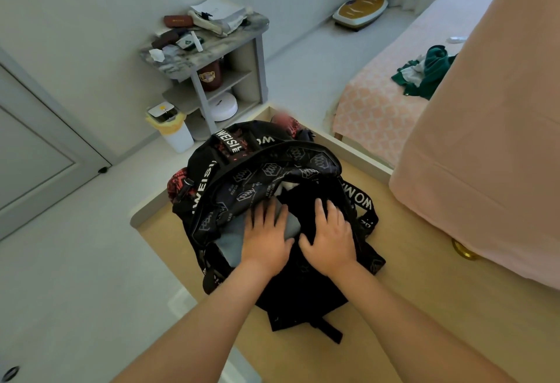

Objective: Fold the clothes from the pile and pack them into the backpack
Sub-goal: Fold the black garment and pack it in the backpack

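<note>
Left hand [266, 240]: grip spread flat on grey garment [225, 246].
Right hand [330, 240]: grip spread on backpack [272, 170].
Backpack axis: frame bottom to top.

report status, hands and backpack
Left hand flat on folded grey garment in open black printed backpack. Right hand flat on black fabric beside it. Nothing blocking.
</note>
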Available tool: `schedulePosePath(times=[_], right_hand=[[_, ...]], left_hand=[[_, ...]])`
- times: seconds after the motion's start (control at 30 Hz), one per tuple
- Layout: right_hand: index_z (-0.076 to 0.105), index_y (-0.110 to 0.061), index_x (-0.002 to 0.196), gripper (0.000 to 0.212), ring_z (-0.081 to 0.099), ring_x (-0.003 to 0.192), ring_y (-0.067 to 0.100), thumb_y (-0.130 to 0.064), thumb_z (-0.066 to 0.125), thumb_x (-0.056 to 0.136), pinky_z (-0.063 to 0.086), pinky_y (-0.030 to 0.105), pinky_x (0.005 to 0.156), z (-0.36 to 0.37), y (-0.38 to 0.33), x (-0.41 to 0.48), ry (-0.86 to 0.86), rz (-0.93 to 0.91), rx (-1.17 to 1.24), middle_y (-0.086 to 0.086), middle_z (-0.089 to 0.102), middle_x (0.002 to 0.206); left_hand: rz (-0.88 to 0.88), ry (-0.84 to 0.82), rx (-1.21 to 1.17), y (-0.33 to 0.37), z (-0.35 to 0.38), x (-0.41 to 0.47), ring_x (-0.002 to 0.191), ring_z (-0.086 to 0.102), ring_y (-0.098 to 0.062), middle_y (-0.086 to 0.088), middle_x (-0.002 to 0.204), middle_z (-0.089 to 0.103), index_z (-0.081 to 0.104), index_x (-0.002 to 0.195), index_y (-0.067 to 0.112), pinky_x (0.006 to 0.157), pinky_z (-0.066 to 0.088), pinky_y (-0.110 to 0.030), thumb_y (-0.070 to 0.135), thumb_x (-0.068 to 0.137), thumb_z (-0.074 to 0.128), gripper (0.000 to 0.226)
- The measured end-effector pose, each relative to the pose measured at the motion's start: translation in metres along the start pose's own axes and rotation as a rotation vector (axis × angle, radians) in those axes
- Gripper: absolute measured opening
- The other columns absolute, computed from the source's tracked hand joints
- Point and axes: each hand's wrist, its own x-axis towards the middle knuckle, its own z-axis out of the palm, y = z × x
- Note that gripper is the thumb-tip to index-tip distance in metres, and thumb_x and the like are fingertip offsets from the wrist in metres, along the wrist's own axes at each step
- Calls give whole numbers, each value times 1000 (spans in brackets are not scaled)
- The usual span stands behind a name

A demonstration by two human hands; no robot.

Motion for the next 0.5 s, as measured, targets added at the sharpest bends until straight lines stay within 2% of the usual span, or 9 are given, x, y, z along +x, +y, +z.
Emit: schedulePosePath(times=[0.1, 0.17, 0.23, 0.3, 0.37, 0.43, 0.5], right_hand=[[1, -20, 159, 87, 2, 153, 25, -58, 40, 91, 17, 44, 122, -9, 14, 12, -117, -60, 37, 7, -1, 166], [-1, -26, 159, 81, -2, 153, 20, -59, 37, 95, 15, 43, 122, -20, 20, 22, -224, -44, 81, 0, -6, 166], [3, -30, 159, 75, -2, 153, 19, -59, 36, 98, 12, 41, 122, -32, 22, 27, -326, 4, 224, -5, -5, 166], [16, -30, 158, 66, 5, 152, 16, -52, 41, 100, 10, 36, 122, -40, 23, 25, -300, 57, 502, -5, 5, 166], [36, -27, 153, 52, 20, 149, 11, -40, 44, 103, 15, 29, 119, -48, 26, 16, -149, 125, 759, -5, 24, 162], [50, -24, 144, 42, 38, 139, 9, -31, 43, 104, 27, 26, 113, -60, 31, 3, 8, 182, 833, -6, 46, 150], [57, -23, 137, 37, 50, 126, 9, -28, 44, 102, 38, 27, 104, -72, 38, -11, 101, 220, 788, -6, 57, 136]], left_hand=[[201, -113, -36, -9, 2, 14, 150, -11, -25, 2, 165, 0, 8, 157, 27, 120, -11, -46, 52, 97, 41, 73], [271, -136, -80, -18, 3, 17, 150, -13, -19, 7, 165, 0, 6, 157, 30, 120, -12, -40, 55, 97, 40, 73], [276, -98, -94, -22, 4, 15, 150, -12, -17, 6, 165, 0, 6, 156, 31, 120, -11, -39, 57, 97, 36, 71], [241, -61, -67, -18, 3, 9, 150, -10, -19, 3, 165, -1, 5, 157, 30, 121, -8, -42, 59, 98, 31, 71], [207, -65, -74, -9, -3, 4, 151, -7, -22, 1, 165, 0, 3, 157, 29, 121, -5, -45, 58, 98, 30, 71], [182, -26, -170, -1, -14, 0, 150, 3, -22, 2, 164, 10, 8, 156, 29, 121, 3, -44, 57, 98, 33, 69], [189, 68, -294, 10, -32, -4, 145, 18, -19, 4, 158, 26, 20, 154, 28, 118, 19, -39, 53, 98, 39, 64]])
